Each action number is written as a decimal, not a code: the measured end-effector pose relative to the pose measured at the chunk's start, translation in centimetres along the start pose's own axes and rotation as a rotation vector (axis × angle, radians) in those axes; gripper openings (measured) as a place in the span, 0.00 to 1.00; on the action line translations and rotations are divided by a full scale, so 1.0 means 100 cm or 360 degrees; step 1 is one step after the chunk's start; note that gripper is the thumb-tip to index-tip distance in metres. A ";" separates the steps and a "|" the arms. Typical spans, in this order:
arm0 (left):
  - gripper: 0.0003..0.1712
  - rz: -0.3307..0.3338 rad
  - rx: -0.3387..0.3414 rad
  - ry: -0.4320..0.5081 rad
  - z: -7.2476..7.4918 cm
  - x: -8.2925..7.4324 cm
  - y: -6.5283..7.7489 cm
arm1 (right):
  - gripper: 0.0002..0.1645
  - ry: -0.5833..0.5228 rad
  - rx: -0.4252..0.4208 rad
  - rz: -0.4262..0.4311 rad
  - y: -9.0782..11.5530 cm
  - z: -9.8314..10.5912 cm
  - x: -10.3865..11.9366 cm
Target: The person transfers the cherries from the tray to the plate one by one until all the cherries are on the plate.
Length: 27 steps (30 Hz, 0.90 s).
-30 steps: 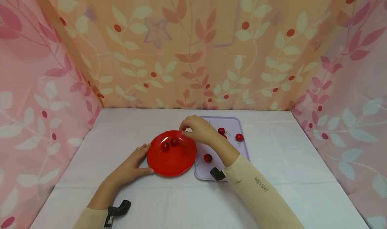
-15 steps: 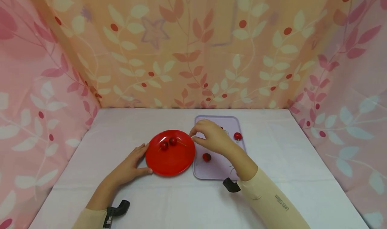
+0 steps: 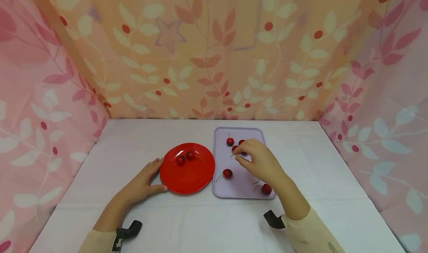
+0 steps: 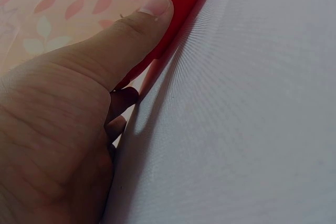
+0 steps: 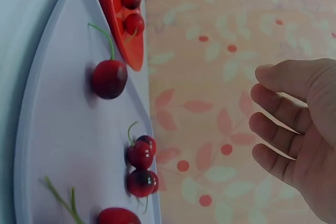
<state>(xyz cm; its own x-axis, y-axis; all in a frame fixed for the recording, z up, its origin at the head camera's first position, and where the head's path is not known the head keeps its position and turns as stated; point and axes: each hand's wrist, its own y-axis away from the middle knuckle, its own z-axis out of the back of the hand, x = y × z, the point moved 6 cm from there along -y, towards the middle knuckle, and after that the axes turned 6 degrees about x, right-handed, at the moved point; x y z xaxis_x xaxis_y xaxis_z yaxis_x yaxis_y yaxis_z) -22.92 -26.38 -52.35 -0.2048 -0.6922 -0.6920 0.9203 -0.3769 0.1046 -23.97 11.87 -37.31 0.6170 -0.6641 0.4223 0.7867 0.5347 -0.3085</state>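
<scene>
My left hand (image 3: 143, 182) rests against the left rim of a round red plate (image 3: 190, 178). In the left wrist view its thumb (image 4: 131, 35) presses on the plate's edge. Two dark red cherries with stems lie on the plate, one cherry (image 3: 180, 160) left of the other (image 3: 190, 155). My right hand (image 3: 260, 162) hovers over a lilac tray (image 3: 234, 188), fingers loosely bent, holding nothing. Beneath and beside its fingertips are clustered cherries (image 3: 235, 149), partly hidden. Other cherries on the tray lie near the back left (image 3: 230, 141), middle left (image 3: 227, 174) and front right (image 3: 266, 189).
The tray stands directly right of the plate on a white-covered table (image 3: 187, 223). Patterned curtains (image 3: 214, 59) enclose the table at the back and both sides. A black wrist mount (image 3: 275, 220) sits at the right cuff, another mount (image 3: 130, 230) at the left.
My right hand has moved from above the plate's right edge rightward over the tray, uncovering cherries at the tray's back left and front right. My left hand stays at the plate; both plate cherries remain there.
</scene>
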 end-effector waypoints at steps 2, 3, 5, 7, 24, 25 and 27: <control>0.63 -0.0005 0.0006 0.0001 0.000 -0.001 0.000 | 0.09 -0.0005 -0.0010 -0.0043 0.007 0.003 -0.005; 0.63 -0.0002 0.0007 0.0003 0.000 0.000 0.000 | 0.09 -0.0002 -0.0014 -0.0063 0.010 0.004 -0.007; 0.63 0.0003 0.0003 -0.0001 0.001 0.000 0.000 | 0.09 -0.0006 -0.0014 -0.0087 0.014 0.007 -0.012; 0.63 0.0007 -0.0005 -0.0005 0.001 0.000 0.001 | 0.09 -0.0011 -0.0018 -0.0106 0.018 0.009 -0.017; 0.63 -0.0021 -0.0005 0.0003 0.000 -0.002 -0.002 | 0.10 0.0071 -0.0060 -0.0131 0.037 0.020 -0.076; 0.63 -0.0021 -0.0008 0.0001 0.000 -0.001 -0.002 | 0.10 0.0066 -0.0047 -0.0153 0.038 0.019 -0.080; 0.63 -0.0008 -0.0012 -0.0002 0.000 -0.001 0.000 | 0.10 0.0054 -0.0017 -0.0205 0.039 0.016 -0.088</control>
<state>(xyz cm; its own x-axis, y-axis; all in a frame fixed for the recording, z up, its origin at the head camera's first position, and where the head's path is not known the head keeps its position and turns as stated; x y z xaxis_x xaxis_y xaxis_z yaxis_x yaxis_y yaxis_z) -22.88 -26.28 -52.26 -0.2097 -0.6912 -0.6916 0.9217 -0.3757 0.0960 -26.42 20.63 -40.87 0.5108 -0.7443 0.4303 0.8597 0.4381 -0.2628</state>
